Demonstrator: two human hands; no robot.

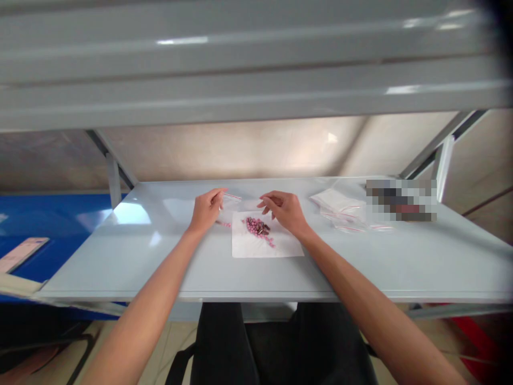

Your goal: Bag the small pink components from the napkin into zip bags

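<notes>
My left hand [206, 209] is closed at the edge of a small clear zip bag [232, 197] with a red seal line, raised over the table. Beside that hand, a short row of pink beads [224, 224] lies on the tabletop. A white sheet [244, 248] lies flat between my forearms, bearing a heap of pink and dark brown beads [258, 227]. Above the sheet's far right part, my right hand [284, 209] has its fingers curled and pressed together. Whatever they may hold is too small to make out.
Several flat zip bags [340, 206] lie spread to the right of my right hand. Behind them is a blurred-out item [401, 200]. A grey shelf [256, 69] hangs low above the grey table [120, 256]. At left, a pale flat item [24, 254] rests on a blue surface.
</notes>
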